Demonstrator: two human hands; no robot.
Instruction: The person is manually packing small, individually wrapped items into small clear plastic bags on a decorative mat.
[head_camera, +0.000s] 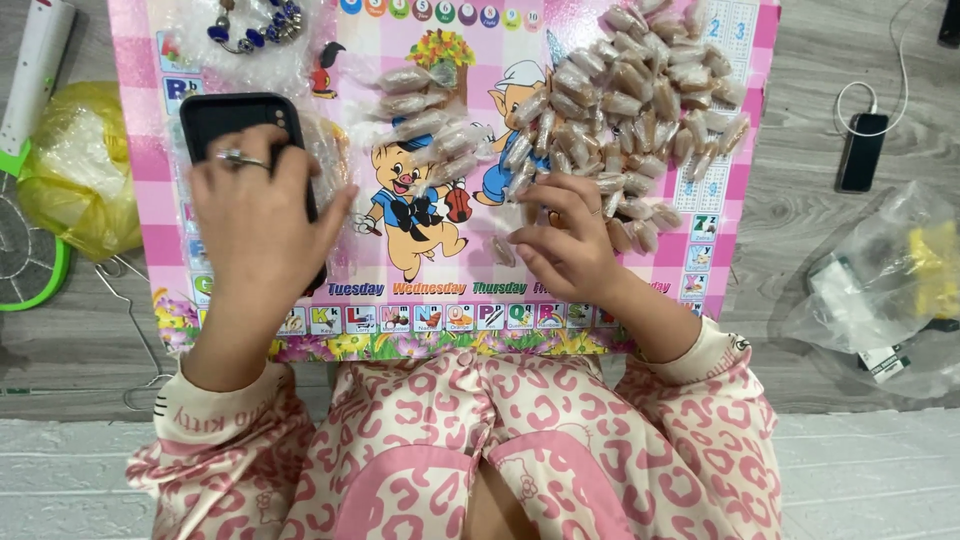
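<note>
My left hand lies flat on a black phone resting on the left of a pink cartoon-printed table; a ring shows on one finger. My right hand hovers at the lower edge of a large heap of small clear-wrapped brown pieces, fingers curled around one or two of them. A smaller row of the same wrapped pieces lies in the middle of the table.
A beaded bracelet sits in plastic at the table's top left. On the floor: a yellow bag and green racket-shaped swatter at left, a charging phone and clear bags at right.
</note>
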